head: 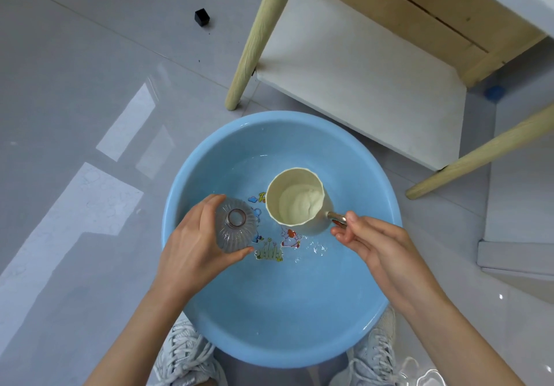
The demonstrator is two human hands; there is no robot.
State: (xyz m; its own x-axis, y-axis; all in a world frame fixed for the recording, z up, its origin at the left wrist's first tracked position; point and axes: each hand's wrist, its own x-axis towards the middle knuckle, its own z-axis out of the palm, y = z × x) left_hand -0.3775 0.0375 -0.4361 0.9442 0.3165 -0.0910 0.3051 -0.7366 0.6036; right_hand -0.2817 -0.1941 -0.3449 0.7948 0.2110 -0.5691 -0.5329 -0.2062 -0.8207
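A round blue basin sits on the floor with a little water and cartoon stickers on its bottom. My left hand grips a clear ribbed plastic bottle, seen from above with its open neck pointing up, over the basin's left half. A cream cup stands tilted in the basin, right of centre. My right hand pinches its metal handle with thumb and fingertips. Whether the cup holds anything is unclear.
A low wooden table with pale round legs and a white lower shelf stands just beyond the basin. A small black cube lies on the glossy grey floor far left. A blue cap lies at right. My grey sneakers flank the basin.
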